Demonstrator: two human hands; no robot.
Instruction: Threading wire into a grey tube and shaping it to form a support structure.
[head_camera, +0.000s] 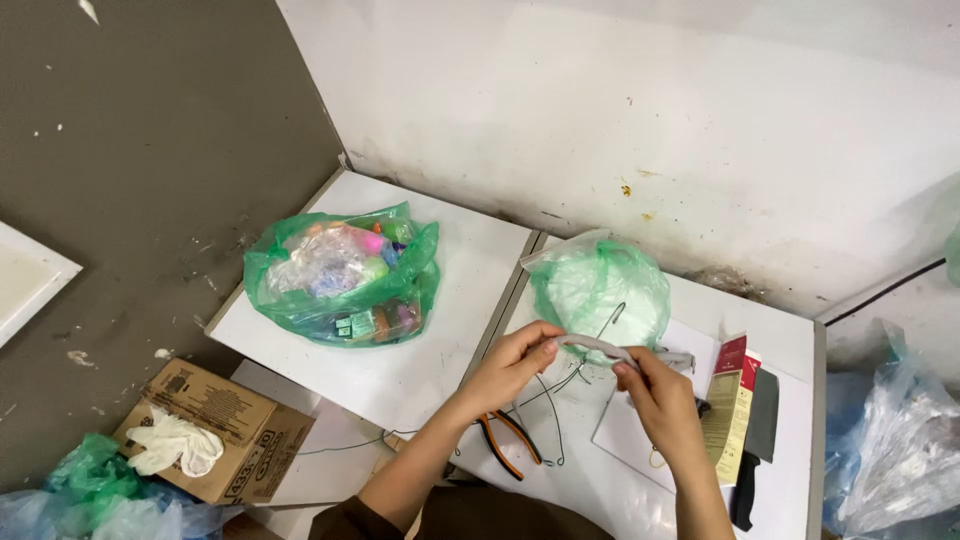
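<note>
A green bag of coloured bits (345, 275) sat leftmost on the white table (420, 370). My left hand (510, 365) and right hand (655, 395) pinched a grey strip (600, 348) between them, above orange-handled pliers (510, 435).

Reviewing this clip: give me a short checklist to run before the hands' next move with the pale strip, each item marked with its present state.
1. Left hand pinches the strip's left end: ok.
2. Right hand pinches its other end: ok.
3. Pliers lie close by on the table: ok.
4. Thin wire clear of the fingers: cannot tell.
5. Black knife lies apart from both hands: ok.
</note>
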